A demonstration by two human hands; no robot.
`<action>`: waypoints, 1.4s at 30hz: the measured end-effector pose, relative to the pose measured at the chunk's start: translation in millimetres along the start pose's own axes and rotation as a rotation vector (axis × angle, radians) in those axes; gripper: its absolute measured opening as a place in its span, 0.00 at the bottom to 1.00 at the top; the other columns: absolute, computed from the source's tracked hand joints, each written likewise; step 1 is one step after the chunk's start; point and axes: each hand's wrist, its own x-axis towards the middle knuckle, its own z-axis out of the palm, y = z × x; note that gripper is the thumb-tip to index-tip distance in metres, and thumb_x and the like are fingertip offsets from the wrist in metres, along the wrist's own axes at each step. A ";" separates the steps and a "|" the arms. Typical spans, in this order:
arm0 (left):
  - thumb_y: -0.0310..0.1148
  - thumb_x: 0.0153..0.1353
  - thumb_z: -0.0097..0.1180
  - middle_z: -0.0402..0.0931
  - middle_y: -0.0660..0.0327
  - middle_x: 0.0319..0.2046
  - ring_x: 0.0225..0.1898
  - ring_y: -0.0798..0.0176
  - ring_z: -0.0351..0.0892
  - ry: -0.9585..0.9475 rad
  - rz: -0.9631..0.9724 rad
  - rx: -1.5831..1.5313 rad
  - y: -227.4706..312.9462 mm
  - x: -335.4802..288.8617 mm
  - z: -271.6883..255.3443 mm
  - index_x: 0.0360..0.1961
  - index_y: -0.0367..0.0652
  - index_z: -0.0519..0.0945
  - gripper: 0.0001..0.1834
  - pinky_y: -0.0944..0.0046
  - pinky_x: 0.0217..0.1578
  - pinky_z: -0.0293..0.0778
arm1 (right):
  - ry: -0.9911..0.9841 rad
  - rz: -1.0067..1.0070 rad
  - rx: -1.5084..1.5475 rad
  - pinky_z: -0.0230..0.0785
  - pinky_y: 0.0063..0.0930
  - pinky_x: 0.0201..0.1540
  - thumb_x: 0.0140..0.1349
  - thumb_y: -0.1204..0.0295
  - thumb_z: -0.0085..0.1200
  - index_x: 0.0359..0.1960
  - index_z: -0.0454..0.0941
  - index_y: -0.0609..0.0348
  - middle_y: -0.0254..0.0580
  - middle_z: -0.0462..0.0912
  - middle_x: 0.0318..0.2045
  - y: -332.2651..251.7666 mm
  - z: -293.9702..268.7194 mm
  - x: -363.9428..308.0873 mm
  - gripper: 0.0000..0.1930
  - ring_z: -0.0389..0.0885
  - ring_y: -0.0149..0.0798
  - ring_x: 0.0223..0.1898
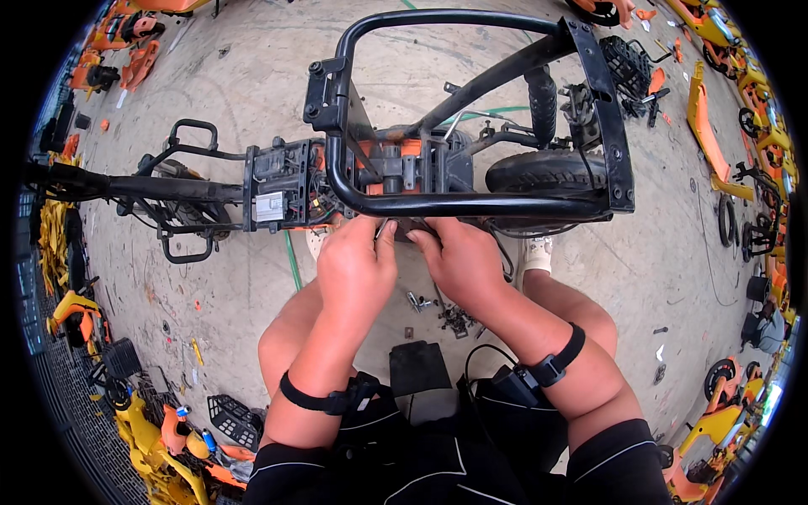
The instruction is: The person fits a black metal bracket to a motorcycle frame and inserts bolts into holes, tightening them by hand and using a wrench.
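Observation:
A stripped electric scooter frame stands crosswise in front of me, with a black tubular seat frame [480, 204] on its right half. Just below that near tube, my left hand [358, 259] is closed, thumb against the fingers, at a small thin dark piece I cannot identify. Close beside it, my right hand [463, 257] pinches a small dark part [410, 225] between thumb and fingers. The tube hides some fingertips of both hands. Behind the tube lie the orange and black middle of the chassis [391, 168] and the rear wheel [543, 172].
Loose bolts and small metal parts [457, 320] lie on the concrete floor between my feet, near a silver socket-like piece [418, 300]. A green hose [293, 261] runs under the scooter. Yellow and orange scooter parts [156, 429] and black baskets [234, 421] line the sides.

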 end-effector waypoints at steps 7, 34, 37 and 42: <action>0.24 0.61 0.62 0.80 0.49 0.28 0.31 0.43 0.80 0.027 0.033 0.014 6.2 -1.1 2.3 0.39 0.38 0.83 0.06 0.51 0.33 0.74 | 0.027 -0.023 -0.038 0.77 0.45 0.34 0.63 0.66 0.63 0.47 0.80 0.58 0.49 0.85 0.29 -1.6 -4.8 -0.6 0.14 0.85 0.55 0.32; 0.25 0.65 0.62 0.79 0.64 0.29 0.30 0.73 0.74 -0.106 -0.240 -0.639 -19.3 -21.9 -46.2 0.40 0.33 0.80 0.06 0.70 0.33 0.71 | 0.221 -0.558 -0.256 0.74 0.32 0.27 0.51 0.73 0.68 0.41 0.81 0.61 0.41 0.85 0.31 -40.6 -23.2 0.0 0.15 0.83 0.41 0.26; 0.22 0.66 0.60 0.79 0.62 0.31 0.32 0.71 0.74 -0.004 0.002 -0.612 -13.2 -20.7 -60.8 0.40 0.33 0.79 0.04 0.70 0.35 0.71 | 0.330 -0.674 -0.319 0.73 0.30 0.27 0.51 0.76 0.65 0.44 0.80 0.65 0.42 0.85 0.33 -67.7 -37.1 -3.2 0.17 0.82 0.39 0.27; 0.19 0.54 0.67 0.83 0.55 0.31 0.30 0.55 0.80 0.198 0.220 -0.663 3.8 2.8 -71.7 0.39 0.35 0.82 0.10 0.61 0.35 0.75 | 0.371 -0.669 -0.419 0.74 0.30 0.30 0.49 0.77 0.65 0.45 0.80 0.66 0.45 0.85 0.35 -103.2 -62.1 0.6 0.19 0.82 0.41 0.29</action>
